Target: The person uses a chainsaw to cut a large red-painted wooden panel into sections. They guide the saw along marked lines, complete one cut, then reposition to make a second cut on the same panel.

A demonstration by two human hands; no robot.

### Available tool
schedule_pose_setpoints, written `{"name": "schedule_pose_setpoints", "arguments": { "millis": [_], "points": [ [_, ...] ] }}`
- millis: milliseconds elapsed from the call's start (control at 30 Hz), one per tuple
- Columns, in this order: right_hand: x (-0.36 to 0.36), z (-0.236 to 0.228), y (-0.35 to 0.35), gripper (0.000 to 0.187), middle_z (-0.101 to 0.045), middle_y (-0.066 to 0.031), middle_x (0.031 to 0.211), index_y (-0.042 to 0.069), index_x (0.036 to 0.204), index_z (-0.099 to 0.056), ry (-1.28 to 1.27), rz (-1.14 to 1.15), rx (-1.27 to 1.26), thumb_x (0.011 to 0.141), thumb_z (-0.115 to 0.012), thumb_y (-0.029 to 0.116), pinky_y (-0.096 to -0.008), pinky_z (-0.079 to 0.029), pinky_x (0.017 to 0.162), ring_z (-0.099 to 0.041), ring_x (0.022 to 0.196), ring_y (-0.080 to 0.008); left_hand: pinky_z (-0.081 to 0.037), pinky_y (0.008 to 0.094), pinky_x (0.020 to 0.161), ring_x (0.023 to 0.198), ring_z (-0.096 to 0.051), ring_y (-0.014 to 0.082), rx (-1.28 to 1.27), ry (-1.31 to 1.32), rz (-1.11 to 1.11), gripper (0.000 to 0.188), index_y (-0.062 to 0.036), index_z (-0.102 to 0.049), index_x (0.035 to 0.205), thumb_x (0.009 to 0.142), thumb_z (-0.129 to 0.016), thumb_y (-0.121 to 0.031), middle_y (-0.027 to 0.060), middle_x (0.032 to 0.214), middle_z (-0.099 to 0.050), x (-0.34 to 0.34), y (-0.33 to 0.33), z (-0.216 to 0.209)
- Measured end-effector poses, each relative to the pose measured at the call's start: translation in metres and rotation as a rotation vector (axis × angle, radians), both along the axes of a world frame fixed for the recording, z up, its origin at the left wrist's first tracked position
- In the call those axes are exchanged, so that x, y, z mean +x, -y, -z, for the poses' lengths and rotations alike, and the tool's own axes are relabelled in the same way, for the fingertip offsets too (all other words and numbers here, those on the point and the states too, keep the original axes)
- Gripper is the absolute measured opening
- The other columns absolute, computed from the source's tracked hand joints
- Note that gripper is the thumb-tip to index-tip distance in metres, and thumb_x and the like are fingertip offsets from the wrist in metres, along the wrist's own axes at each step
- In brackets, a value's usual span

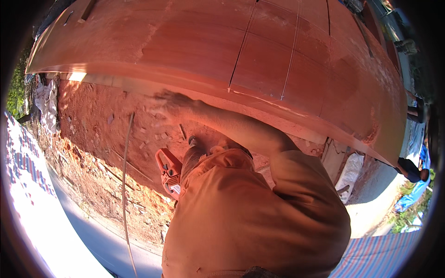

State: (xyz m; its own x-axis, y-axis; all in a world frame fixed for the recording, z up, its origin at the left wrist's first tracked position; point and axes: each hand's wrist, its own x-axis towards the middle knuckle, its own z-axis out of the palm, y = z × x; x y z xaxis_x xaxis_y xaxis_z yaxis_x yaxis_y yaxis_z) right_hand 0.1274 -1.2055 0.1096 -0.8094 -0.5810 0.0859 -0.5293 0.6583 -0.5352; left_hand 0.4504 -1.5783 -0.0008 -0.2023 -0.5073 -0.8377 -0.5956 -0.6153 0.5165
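My right arm reaches across to the left, and my right hand is beside the near edge of a huge red-brown wooden slab. The hand is blurred, but its fingers look stretched out and hold nothing that I can see. An orange chainsaw is by my leg, left of my body; its lower part is hidden. My left hand does not show. Dark and pale straight lines cross the slab's top. Red dust coats the slab, my sleeve and the ground.
Wood chips and a short stick lie on the dusty ground. A long thin brown hose or rod runs down on the left. White sacks stand right. Another person is at the far right. Striped sheeting lies at the lower right.
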Motion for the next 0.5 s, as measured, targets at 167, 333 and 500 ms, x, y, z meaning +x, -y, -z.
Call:
{"name": "schedule_pose_setpoints", "arguments": {
  "millis": [167, 333, 500],
  "points": [
    [0.089, 0.044, 0.097, 0.046, -0.064, -0.0139, 0.140, 0.021, 0.133, -0.069, 0.692, -0.324, 0.266, 0.091, -0.067, 0.041, -0.0458, -0.052, 0.102, -0.061, 0.128, -0.0339, -0.044, 0.0390, 0.056, 0.063, -0.047, 0.0165, 0.041, -0.006, 0.054, 0.028, -0.0120, -0.058, 0.099, 0.105, -0.049, -0.038, 0.0006, 0.078, -0.050, -0.024, 0.048, 0.019],
    [0.199, 0.115, 0.013, 0.084, -0.040, -0.0124, 0.162, 0.028, 0.160, -0.038, 0.550, 0.497, -0.017, 0.085, -0.056, -0.006, -0.0442, -0.053, 0.104, -0.055, 0.135, -0.0368, -0.044, 0.0392, 0.056, 0.064, -0.048, 0.0165, 0.071, -0.017, 0.056, 0.029, -0.0119, -0.059, 0.100, 0.105, -0.049, -0.039, 0.0007, 0.079, -0.050, -0.052, 0.108, 0.043],
    [0.304, 0.143, -0.052, 0.051, -0.068, -0.0216, 0.127, 0.009, 0.141, -0.060, 0.741, 1.030, 0.080, 0.091, -0.065, 0.014, -0.0460, -0.055, 0.098, -0.068, 0.113, -0.0393, -0.044, 0.0393, 0.056, 0.064, -0.048, 0.0165, 0.120, -0.072, 0.060, 0.030, -0.0118, -0.060, 0.100, 0.106, -0.049, -0.039, 0.0007, 0.079, -0.051, -0.095, 0.126, 0.065]
  ]
}}
